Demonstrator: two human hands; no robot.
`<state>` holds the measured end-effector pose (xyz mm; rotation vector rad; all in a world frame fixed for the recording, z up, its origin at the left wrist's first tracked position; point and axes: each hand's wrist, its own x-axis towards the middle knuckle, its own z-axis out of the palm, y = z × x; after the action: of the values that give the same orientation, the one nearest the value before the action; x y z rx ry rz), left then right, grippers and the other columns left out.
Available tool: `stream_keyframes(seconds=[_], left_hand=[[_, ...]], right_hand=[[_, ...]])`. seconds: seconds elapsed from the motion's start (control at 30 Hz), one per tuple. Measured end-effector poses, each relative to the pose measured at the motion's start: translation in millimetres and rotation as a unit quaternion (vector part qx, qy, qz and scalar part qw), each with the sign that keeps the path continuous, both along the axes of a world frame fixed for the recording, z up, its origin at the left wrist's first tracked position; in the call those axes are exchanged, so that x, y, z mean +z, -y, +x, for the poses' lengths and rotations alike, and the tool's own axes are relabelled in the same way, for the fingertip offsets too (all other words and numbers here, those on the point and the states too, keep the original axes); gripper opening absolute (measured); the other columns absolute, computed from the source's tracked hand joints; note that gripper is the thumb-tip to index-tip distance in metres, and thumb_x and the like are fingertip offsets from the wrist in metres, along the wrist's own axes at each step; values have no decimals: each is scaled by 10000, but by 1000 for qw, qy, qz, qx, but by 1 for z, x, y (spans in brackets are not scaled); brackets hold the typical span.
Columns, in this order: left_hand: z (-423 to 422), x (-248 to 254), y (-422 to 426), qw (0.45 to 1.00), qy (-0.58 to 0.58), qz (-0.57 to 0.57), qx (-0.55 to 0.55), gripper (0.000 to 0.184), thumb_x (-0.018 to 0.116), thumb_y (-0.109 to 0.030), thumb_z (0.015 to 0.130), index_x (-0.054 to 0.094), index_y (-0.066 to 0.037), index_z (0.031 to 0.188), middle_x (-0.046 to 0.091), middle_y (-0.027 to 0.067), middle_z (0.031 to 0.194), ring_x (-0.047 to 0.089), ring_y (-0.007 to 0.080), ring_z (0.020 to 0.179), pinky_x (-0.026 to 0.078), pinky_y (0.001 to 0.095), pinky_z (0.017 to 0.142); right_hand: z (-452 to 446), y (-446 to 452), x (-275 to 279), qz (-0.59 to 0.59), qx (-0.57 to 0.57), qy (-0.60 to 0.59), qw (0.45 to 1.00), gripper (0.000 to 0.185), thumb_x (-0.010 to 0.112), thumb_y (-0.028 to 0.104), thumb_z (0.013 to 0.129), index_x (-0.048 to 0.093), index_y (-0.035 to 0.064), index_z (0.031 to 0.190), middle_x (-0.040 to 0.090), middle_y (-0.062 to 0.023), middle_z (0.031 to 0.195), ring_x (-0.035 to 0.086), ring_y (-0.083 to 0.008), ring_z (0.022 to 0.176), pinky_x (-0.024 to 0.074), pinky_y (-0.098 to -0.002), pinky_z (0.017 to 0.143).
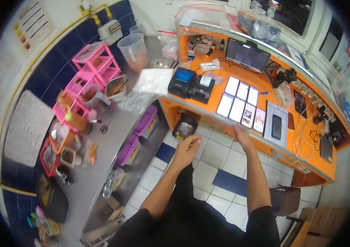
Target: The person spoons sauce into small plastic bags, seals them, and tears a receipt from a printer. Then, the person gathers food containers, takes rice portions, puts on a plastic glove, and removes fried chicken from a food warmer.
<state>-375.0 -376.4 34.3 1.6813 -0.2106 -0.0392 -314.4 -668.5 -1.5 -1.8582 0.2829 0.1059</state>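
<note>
We curl our left hand's (187, 149) fingers narrow; our right hand (243, 138) is blurred, so we cannot tell its grip. Just beyond, 7 lit smartphones (237, 109) lie in 2 rows on the orange counter (313, 154).

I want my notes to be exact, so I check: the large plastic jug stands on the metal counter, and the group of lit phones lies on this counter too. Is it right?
Not quite: the lit phones lie on the orange desk, not on the metal counter, as the head view shows. The rest stands.
</note>
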Motion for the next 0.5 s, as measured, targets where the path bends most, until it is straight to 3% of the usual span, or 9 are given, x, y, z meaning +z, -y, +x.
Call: stream_keyframes(seconds=[0.1, 0.13, 0.17, 0.23, 0.27, 0.37, 0.4, 0.5], left_hand=[[123, -27, 29, 991, 103, 80, 40, 246, 623, -177, 958, 658, -14, 1139, 696, 112, 974, 662, 175, 900, 508, 298, 811], [159, -29, 36, 991, 87, 92, 33, 278, 640, -177, 926, 652, -37, 1166, 667, 170, 1114, 641, 273, 1053, 481, 373, 920], [194, -34, 44, 974, 146, 164, 49, 294, 638, -184, 920, 647, -44, 1178, 628, 185, 1186, 597, 307, 1123, 449, 416, 960], [250, -46, 56, 911, 261, 310, 76, 326, 635, -198, 907, 638, -59, 1202, 550, 214, 1331, 508, 376, 1262, 385, 503, 1039], [271, -52, 60, 912, 217, 349, 14, 471, 633, -275, 900, 558, -72, 1318, 383, 225, 1492, 320, 427, 1400, 235, 643, 1094], [311, -78, 67, 888, 199, 414, -32, 617, 612, -356, 912, 445, -53, 1423, 317, 231, 1534, 259, 406, 1443, 174, 709, 1083], [317, -91, 68, 884, 176, 428, -56, 722, 585, -421, 924, 347, -39, 1488, 292, 228, 1552, 221, 398, 1463, 107, 735, 1084], [322, -99, 65, 872, 197, 443, -71, 724, 561, -448, 935, 347, -37, 1492, 275, 229, 1562, 209, 392, 1470, 98, 736, 1085]], right_hand=[[131, -29, -7, -69, 17, 70, 995, 548, 503, 478, 989, 678, -29, 1101, 678, -121, 843, 620, -234, 812, 480, -370, 744], [172, -35, -14, -150, 9, 105, 983, 545, 512, 474, 981, 676, -31, 1104, 683, -167, 903, 633, -288, 868, 486, -402, 785], [211, -39, -20, -231, 6, 139, 963, 543, 520, 470, 974, 675, -33, 1108, 688, -212, 963, 647, -342, 924, 491, -434, 826], [273, -48, -32, -266, -17, 142, 953, 553, 542, 482, 953, 659, -22, 1147, 663, -244, 1054, 626, -392, 1004, 482, -459, 888], [296, -53, -39, -279, -33, 144, 949, 561, 553, 488, 943, 652, -17, 1167, 651, -259, 1100, 615, -417, 1044, 477, -471, 920], [336, -65, -15, -327, 16, 52, 944, 617, 576, 520, 915, 609, -3, 1240, 623, -257, 1163, 597, -418, 1102, 468, -462, 971], [349, -61, -28, -337, 35, 52, 939, 629, 637, 483, 885, 571, 0, 1283, 622, -251, 1163, 586, -420, 1117, 475, -458, 954], [375, -54, -36, -187, 98, -11, 977, 558, 702, 407, 841, 617, 1, 1214, 625, -240, 1156, 596, -403, 1097, 472, -455, 955]])
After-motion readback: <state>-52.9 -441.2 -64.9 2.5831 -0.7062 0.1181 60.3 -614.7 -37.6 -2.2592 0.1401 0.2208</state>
